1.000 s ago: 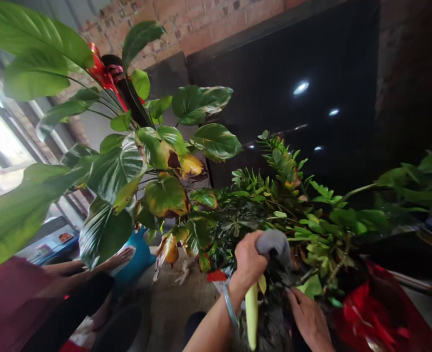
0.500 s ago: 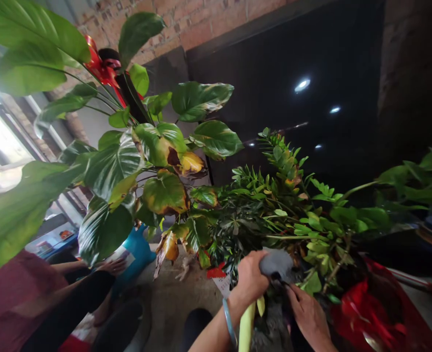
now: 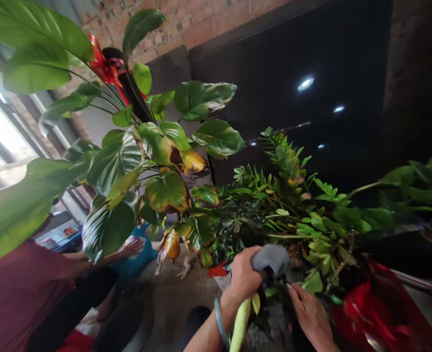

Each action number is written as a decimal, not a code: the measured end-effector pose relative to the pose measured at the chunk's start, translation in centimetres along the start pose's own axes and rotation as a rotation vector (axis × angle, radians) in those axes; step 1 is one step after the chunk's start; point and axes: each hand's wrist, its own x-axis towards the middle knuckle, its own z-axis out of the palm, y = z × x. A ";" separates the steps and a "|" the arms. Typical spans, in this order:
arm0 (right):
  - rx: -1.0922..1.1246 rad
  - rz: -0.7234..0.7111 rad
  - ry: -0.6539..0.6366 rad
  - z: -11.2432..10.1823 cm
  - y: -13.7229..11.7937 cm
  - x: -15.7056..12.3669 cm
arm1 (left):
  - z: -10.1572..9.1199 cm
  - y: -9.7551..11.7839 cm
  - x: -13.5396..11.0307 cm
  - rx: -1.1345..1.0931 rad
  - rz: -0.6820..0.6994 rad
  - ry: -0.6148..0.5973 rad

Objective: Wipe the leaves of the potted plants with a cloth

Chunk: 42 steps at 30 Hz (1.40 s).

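Note:
Near the bottom centre, my left hand [image 3: 244, 275], with a blue-grey bangle on its wrist, is closed on a limp grey piece that looks like cloth [image 3: 270, 259]. To its right, my right hand [image 3: 311, 313] has its fingers bent and pressed together at something dark; what they hold, if anything, is hidden. A thick pale yellow-green stalk [image 3: 240, 325] runs below my left wrist, with a small yellowish leaf [image 3: 256, 303] beside it. Dark soil-like material [image 3: 265, 325] shows between my forearms. Behind the hands grows a dense leafy green plant [image 3: 282, 195].
A tall broad-leaved plant [image 3: 166, 190] with browned leaves and a red ribbon [image 3: 104, 63] fills the left. Crumpled red wrapping [image 3: 370, 313] lies at right. A person in a maroon top [image 3: 14, 298] rests a hand on a blue bag [image 3: 142, 254]. A dark glossy panel [image 3: 267, 93] stands behind.
My left hand has shifted slightly left with the grey piece, which now looks more folded. At left, the other person's hand has moved right onto the blue bag.

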 end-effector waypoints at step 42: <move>-0.108 0.054 -0.051 -1.3 -0.1 -0.2 | -2.8 -1.3 -2.7 0.131 -0.185 -0.027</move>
